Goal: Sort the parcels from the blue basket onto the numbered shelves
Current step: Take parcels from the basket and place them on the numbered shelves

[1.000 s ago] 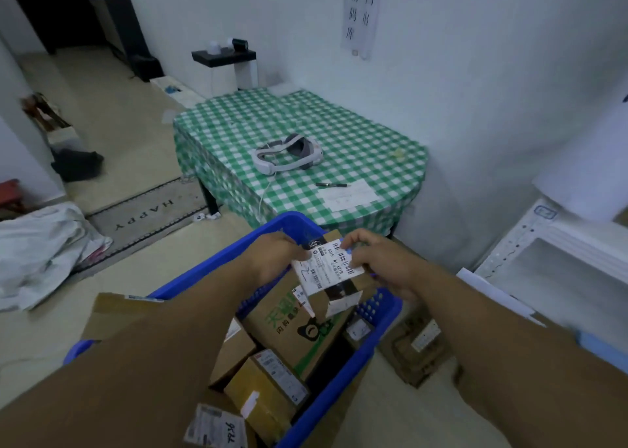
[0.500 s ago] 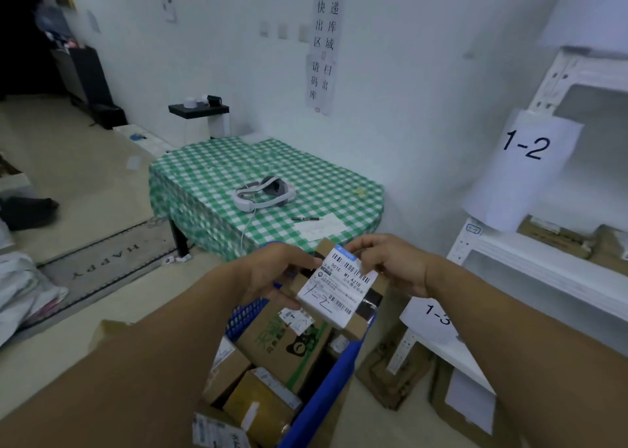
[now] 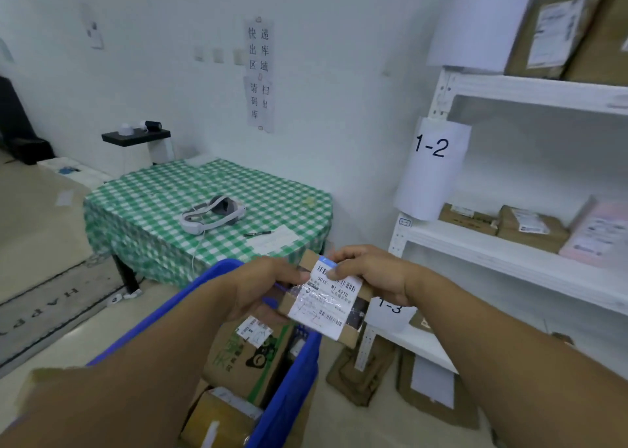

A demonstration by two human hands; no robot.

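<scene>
My left hand (image 3: 263, 286) and right hand (image 3: 375, 276) grip the parcel (image 3: 307, 260) by its ends, fingers (image 3: 345, 255) curled round it, just above the basket (image 3: 289, 384). It seems light, stiff cardboard; the label (image 3: 328, 298) looks slick, so I'd hold the edges.

Basket (image 3: 289, 383): solid blue. Parcel (image 3: 326, 299) above the basket: brown card, white label, black barcodes, blue corner. Box (image 3: 244, 362) inside the basket: brown, green print. Tablecloth (image 3: 159, 196) beyond the basket: green-and-white check. Headset (image 3: 212, 215) beyond the basket: white and grey. Shelves (image 3: 492, 257) right of the basket: white, one pink packet (image 3: 598, 233) there. Doormat (image 3: 44, 311) left of the basket: grey.
</scene>
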